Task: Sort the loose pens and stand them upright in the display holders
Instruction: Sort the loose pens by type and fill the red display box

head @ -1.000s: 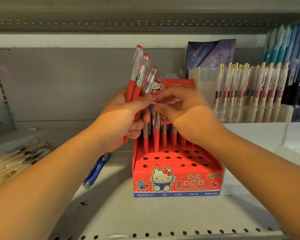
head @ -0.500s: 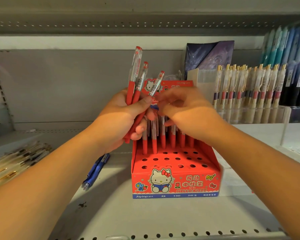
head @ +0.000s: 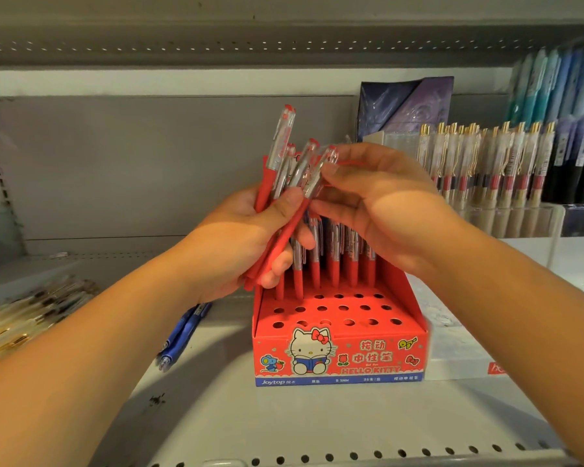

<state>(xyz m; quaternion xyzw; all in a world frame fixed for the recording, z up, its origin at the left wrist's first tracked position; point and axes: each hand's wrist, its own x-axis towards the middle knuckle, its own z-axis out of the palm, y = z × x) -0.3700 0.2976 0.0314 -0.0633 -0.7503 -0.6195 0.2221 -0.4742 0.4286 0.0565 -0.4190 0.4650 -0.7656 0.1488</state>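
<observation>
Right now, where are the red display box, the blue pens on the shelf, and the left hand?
red display box [head: 339,357]: head view, front panel by the cat picture.
blue pens [head: 182,332]: head view, middle of the barrels.
left hand [head: 246,237]: head view, back of the hand.

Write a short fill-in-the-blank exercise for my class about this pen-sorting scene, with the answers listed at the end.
1. The left hand holds a bunch of ____ pens.
2. The right hand pinches one pen of that bunch near its ____ end.
3. The pens already standing in the red display box fill its ____ row of holes.
4. The blue pens lie on the shelf, to the ____ of the box.

Answers: red; top; back; left
</observation>
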